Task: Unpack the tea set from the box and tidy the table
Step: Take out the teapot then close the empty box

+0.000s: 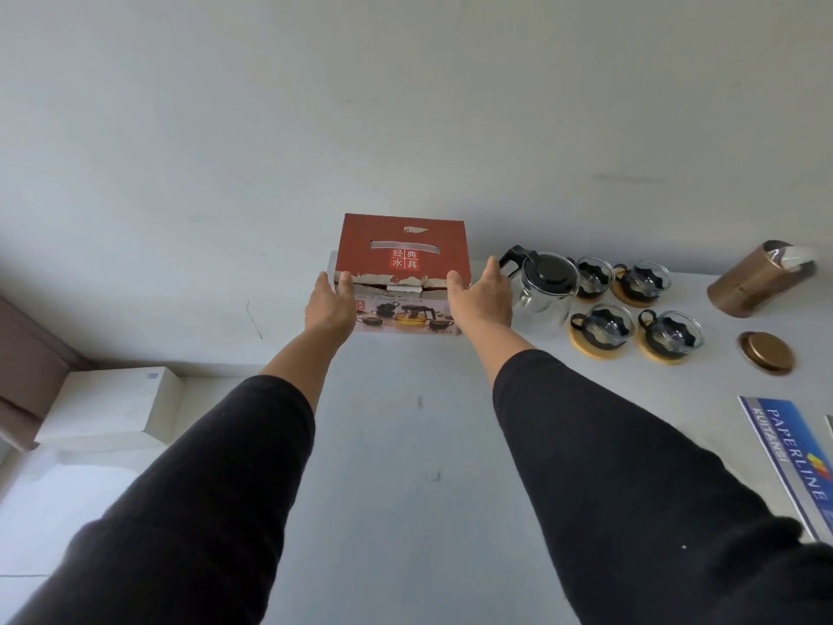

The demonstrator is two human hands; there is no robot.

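1. Your left hand (331,304) and right hand (482,293) press the red box (403,250) between open palms at the table's (383,444) far edge.
2. Your right hand is close to the glass teapot (543,286); a sideways move may knock it.

Both arms stretched forward, near parallel, dark sleeves down to the forearms. Left hand (330,305) palm inward, fingers extended, thumb up, pressed flat to the box (402,245) at its left side. Right hand (481,296) mirrors it on the right side, fingers spread.
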